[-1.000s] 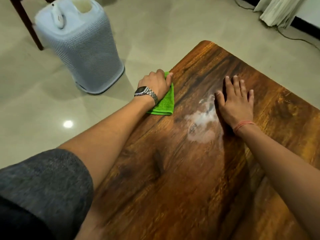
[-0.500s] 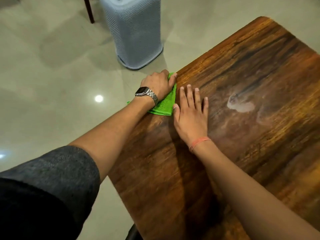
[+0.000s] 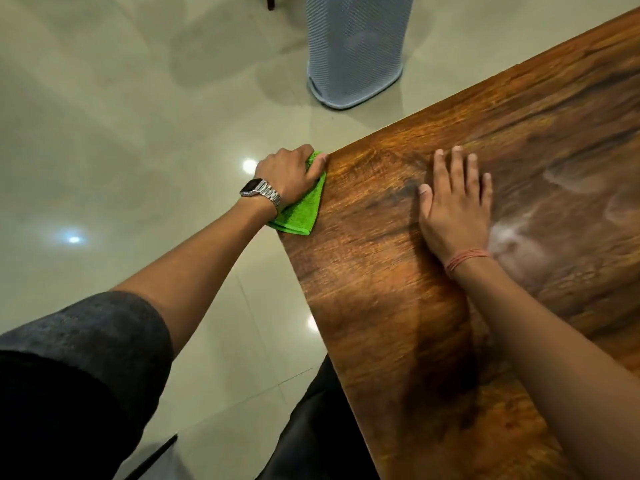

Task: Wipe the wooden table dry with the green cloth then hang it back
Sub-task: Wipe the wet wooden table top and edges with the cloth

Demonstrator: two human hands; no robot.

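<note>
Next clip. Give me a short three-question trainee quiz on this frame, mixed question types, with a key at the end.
1. True or false: the right hand grips the green cloth.
2. Where on the wooden table does the cloth lie? A) centre B) at the corner C) far end
3. Fill in: the pale wet smear lies just beside the ___ hand.

Key: 1 false, the left hand holds it, while the right lies flat; 2 B; 3 right.

Wooden counter [image 3: 398, 271], dark-grained, with pale wet smears [image 3: 512, 244]; green cloth [image 3: 300, 209] at its corner edge; pale tiled floor [image 3: 138, 133] bearing a grey mesh bin [image 3: 356, 53].
</note>
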